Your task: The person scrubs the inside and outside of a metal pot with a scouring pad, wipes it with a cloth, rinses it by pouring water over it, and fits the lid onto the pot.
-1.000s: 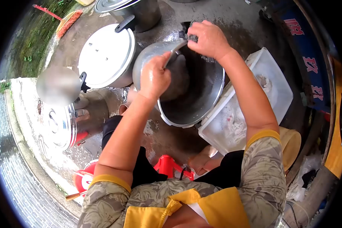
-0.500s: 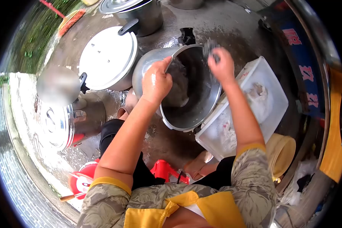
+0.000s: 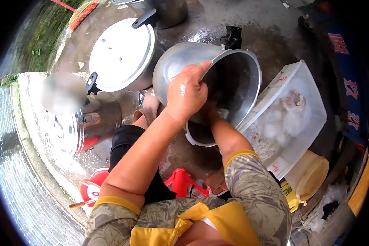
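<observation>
And the big pot is leaning on its side right in front of the person, its mouth turning toward their right. The left hand is grasping its rim, fingers curling over the edge, knuckles upward. The right hand is sitting deep inside that mouth, directly below the left one; shadow is hiding its fingers, so I can't tell whether it's clenching anything.

Over on the right, a blue panel is carrying pale, red-edged characters; the lower two are reading 玖玖. Red marks are showing on the tub, but I'm not making them out. Lettering on a yellow container is coming across too small to read.

The pot is gleaming in dull grey metal, rounded outside, dark within, a stubby black handle sticking out at the top. Just beside it, that oblong tub of cloudy plastic is holding frothy suds and crumpled pale lumps. To the left, a flat white lid is covering another pot, and a red plastic stool is standing on the wet, rough floor.
</observation>
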Demonstrator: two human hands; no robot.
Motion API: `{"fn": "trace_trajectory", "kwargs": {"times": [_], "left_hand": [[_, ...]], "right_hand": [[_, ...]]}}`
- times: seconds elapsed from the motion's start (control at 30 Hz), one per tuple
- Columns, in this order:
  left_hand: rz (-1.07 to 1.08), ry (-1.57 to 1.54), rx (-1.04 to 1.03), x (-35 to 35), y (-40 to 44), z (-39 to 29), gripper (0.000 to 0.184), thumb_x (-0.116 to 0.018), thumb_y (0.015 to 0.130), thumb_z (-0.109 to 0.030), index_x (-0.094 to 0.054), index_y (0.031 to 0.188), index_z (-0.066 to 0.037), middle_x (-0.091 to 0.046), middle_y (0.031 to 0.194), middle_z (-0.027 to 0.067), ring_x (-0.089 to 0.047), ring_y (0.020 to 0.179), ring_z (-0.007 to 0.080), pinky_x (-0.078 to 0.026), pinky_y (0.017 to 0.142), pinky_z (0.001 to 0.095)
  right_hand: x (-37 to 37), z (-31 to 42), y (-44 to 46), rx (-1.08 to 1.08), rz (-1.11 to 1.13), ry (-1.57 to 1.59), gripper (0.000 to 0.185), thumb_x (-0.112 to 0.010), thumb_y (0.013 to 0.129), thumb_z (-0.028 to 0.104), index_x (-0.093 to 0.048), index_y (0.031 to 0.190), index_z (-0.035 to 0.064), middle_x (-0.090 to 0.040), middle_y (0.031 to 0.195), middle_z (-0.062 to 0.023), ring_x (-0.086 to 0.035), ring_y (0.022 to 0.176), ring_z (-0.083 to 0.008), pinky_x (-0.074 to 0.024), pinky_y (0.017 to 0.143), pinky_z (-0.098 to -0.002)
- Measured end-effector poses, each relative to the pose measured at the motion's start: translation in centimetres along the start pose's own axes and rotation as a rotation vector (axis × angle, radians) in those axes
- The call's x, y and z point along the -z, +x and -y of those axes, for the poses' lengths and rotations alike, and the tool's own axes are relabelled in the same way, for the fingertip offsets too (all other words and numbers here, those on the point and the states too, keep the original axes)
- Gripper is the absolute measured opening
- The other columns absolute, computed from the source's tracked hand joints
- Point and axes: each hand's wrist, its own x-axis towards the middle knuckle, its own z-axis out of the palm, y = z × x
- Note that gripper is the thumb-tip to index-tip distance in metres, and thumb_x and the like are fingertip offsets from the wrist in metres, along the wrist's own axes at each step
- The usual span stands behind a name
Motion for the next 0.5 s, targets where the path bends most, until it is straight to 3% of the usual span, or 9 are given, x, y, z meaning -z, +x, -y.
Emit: {"fn": "trace_trajectory", "kwargs": {"times": [0.17, 0.23, 0.33, 0.4, 0.5], "left_hand": [[-0.010, 0.011, -0.087, -0.3, 0.2, 0.3, 0.044, -0.051, 0.069, 0.000, -0.064, 0.109, -0.010, -0.061, 0.085, 0.0151, -0.060, 0.079, 0.0353, -0.049, 0.071, 0.0425], [-0.047, 0.049, -0.131, -0.2, 0.4, 0.8, 0.042, -0.052, 0.070, -0.001, -0.064, 0.108, -0.010, -0.062, 0.086, 0.0147, -0.061, 0.078, 0.0354, -0.050, 0.071, 0.0439], [-0.014, 0.076, -0.078, 0.1, 0.4, 1.3, 0.041, -0.053, 0.070, -0.003, -0.064, 0.109, -0.010, -0.062, 0.087, 0.0149, -0.061, 0.080, 0.0358, -0.050, 0.072, 0.0446], [-0.050, 0.041, -0.089, -0.4, 0.3, 1.3, 0.041, -0.053, 0.071, -0.004, -0.064, 0.110, -0.010, -0.062, 0.087, 0.0153, -0.061, 0.080, 0.0364, -0.050, 0.073, 0.0452], [-0.018, 0.004, -0.006, -1.6, 0.0, 0.7, 0.025, -0.054, 0.072, -0.005, -0.064, 0.095, -0.006, -0.062, 0.085, 0.0165, -0.061, 0.080, 0.0371, -0.050, 0.072, 0.0452]], "right_hand": [[8.5, 1.9, -2.9, -0.143, 0.508, 1.089, 0.045, -0.057, 0.079, 0.020, -0.054, 0.123, 0.0123, -0.062, 0.109, -0.0070, -0.057, 0.103, -0.0173, -0.0455, 0.092, -0.0331], [15.0, 1.4, -4.9, -0.231, 0.501, 1.378, 0.045, -0.057, 0.078, 0.017, -0.055, 0.122, 0.0108, -0.062, 0.109, -0.0067, -0.057, 0.103, -0.0159, -0.0453, 0.093, -0.0320], [27.4, -0.3, -6.4, -0.143, 0.174, 1.735, 0.042, -0.056, 0.073, 0.003, -0.059, 0.114, -0.0004, -0.061, 0.111, -0.0063, -0.057, 0.099, -0.0144, -0.0451, 0.090, -0.0283], [33.4, 0.6, -5.8, -0.010, 0.005, 1.370, 0.039, -0.059, 0.073, 0.003, -0.061, 0.112, 0.0004, -0.062, 0.107, -0.0063, -0.057, 0.098, -0.0147, -0.0453, 0.088, -0.0282], [35.6, 2.8, -3.7, 0.201, -0.245, 0.726, 0.036, -0.068, 0.074, 0.008, -0.064, 0.109, 0.0033, -0.062, 0.092, -0.0083, -0.059, 0.090, -0.0204, -0.0463, 0.084, -0.0298]]}}
